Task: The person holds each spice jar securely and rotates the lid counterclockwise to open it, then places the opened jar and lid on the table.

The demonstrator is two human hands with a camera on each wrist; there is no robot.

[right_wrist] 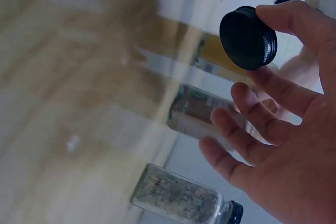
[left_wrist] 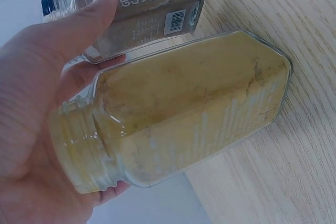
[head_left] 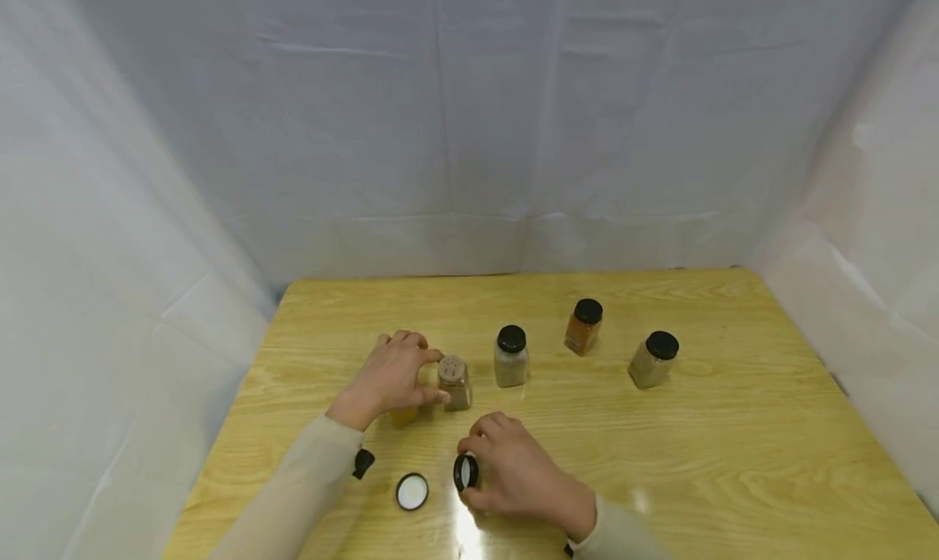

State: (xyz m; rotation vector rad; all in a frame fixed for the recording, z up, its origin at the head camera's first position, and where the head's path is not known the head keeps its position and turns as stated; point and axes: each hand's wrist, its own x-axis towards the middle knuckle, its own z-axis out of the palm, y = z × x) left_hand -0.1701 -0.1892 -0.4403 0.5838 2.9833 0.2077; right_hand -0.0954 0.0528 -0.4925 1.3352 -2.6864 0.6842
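My left hand (head_left: 396, 372) has its thumb and index finger about a glass jar of brown ground cinnamon (head_left: 458, 393), which stands upright with its perforated shaker top bare. Beside it, partly hidden under the same hand in the head view, is a jar of yellow powder (left_wrist: 194, 108), its threaded neck without a black cap. Between thumb and index finger my right hand (head_left: 517, 466) pinches a black screw lid (right_wrist: 247, 38), held on edge above the table, its other fingers spread loosely. A second black lid (head_left: 412, 491) lies on the table, white inner face up.
Behind the hands stand several black-capped jars: one with grey-speckled seasoning (head_left: 511, 364), one with orange-red spice (head_left: 584, 328) and one with greyish spice (head_left: 653, 360). The wooden table (head_left: 734, 462) meets white sheeting (head_left: 499, 136) at its back and sides.
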